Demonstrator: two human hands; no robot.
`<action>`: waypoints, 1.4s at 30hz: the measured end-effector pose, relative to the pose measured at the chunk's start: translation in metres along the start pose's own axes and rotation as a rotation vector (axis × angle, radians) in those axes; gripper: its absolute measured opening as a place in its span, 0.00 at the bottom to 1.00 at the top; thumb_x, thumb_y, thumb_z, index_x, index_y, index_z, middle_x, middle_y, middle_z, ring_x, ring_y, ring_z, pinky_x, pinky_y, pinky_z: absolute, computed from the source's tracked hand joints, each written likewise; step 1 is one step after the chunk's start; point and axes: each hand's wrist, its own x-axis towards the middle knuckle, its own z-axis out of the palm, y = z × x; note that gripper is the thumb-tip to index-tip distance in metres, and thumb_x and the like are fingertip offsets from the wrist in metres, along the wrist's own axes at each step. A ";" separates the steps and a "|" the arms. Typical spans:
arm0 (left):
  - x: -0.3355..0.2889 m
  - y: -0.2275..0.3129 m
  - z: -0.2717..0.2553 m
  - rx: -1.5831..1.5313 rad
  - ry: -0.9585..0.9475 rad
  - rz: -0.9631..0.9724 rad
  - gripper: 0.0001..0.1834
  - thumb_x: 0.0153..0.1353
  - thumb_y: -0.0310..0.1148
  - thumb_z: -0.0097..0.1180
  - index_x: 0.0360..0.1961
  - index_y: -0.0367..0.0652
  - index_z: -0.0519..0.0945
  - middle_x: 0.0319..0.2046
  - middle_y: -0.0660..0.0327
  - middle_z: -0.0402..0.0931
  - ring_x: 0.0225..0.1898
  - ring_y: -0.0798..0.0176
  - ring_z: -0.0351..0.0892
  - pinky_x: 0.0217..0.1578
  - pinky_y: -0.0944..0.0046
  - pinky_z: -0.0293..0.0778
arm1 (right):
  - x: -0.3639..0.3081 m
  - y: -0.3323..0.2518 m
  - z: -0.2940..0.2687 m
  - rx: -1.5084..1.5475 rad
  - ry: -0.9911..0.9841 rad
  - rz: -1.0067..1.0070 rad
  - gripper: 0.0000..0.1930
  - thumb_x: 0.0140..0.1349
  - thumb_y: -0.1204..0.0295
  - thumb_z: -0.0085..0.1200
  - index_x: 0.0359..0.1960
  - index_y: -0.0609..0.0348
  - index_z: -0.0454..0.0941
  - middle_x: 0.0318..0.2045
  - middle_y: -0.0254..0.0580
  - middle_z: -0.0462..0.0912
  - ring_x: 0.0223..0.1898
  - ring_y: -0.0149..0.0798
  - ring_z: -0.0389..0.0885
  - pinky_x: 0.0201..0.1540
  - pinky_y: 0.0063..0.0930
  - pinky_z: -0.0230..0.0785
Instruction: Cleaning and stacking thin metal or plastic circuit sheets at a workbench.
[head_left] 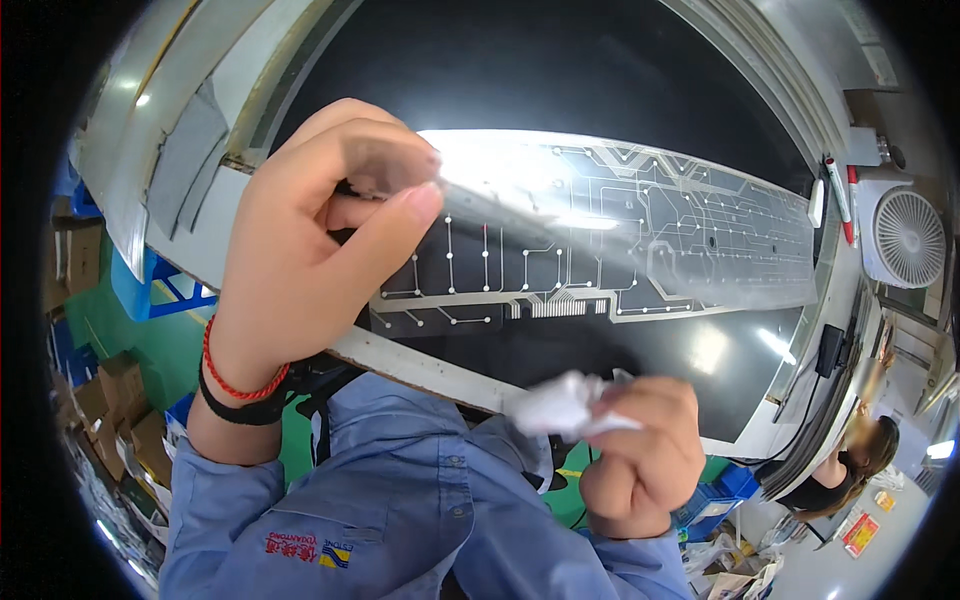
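Observation:
My left hand pinches the near-left end of a transparent circuit film between thumb and fingers. Silvery printed traces and round dots cover the long film, and its left part looks lifted and curled, with glare across it. Under it lies a black work surface. Closed around a crumpled white cloth or tissue, my right hand is over the near edge of the table, apart from the film. Motion blurs the cloth, so its material is hard to tell.
A red pen and a white marker lie along the right edge, beside a small white fan. Grey cloth hangs at the left. Cardboard boxes stand on the green floor. Another person is at far right.

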 end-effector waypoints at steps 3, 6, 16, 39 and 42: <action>-0.002 -0.002 -0.010 -0.026 -0.040 0.040 0.16 0.63 0.20 0.46 0.51 0.33 0.78 0.49 0.55 0.70 0.46 0.66 0.74 0.46 0.68 0.73 | -0.002 -0.001 -0.005 0.184 -0.037 0.012 0.10 0.33 0.79 0.55 0.23 0.57 0.79 0.30 0.42 0.80 0.28 0.45 0.77 0.29 0.33 0.67; -0.007 -0.006 -0.009 -0.033 0.073 0.124 0.15 0.66 0.26 0.48 0.52 0.34 0.78 0.54 0.52 0.70 0.53 0.62 0.75 0.49 0.64 0.78 | -0.006 0.002 -0.004 0.229 -0.017 0.012 0.09 0.33 0.78 0.55 0.22 0.57 0.79 0.28 0.42 0.80 0.26 0.44 0.76 0.27 0.33 0.65; -0.031 0.001 -0.021 0.690 0.188 0.174 0.34 0.57 0.31 0.63 0.66 0.35 0.69 0.65 0.49 0.69 0.67 0.47 0.67 0.66 0.52 0.62 | -0.020 0.009 -0.028 0.402 0.331 0.115 0.04 0.46 0.76 0.44 0.17 0.59 0.66 0.17 0.45 0.69 0.21 0.37 0.62 0.26 0.30 0.55; -0.135 -0.059 -0.032 0.327 -0.197 0.464 0.27 0.53 0.36 0.67 0.54 0.37 0.77 0.52 0.49 0.75 0.54 0.48 0.74 0.55 0.51 0.71 | 0.007 0.007 -0.050 -0.367 0.205 0.200 0.14 0.63 0.86 0.50 0.49 0.67 0.80 0.47 0.52 0.82 0.50 0.47 0.81 0.57 0.33 0.68; -0.165 -0.124 0.013 0.348 -0.308 -0.102 0.34 0.57 0.42 0.66 0.62 0.38 0.72 0.62 0.46 0.69 0.65 0.41 0.65 0.65 0.47 0.64 | 0.032 -0.006 -0.023 -0.310 0.187 0.078 0.15 0.61 0.88 0.51 0.48 0.66 0.82 0.46 0.53 0.81 0.50 0.48 0.81 0.56 0.32 0.69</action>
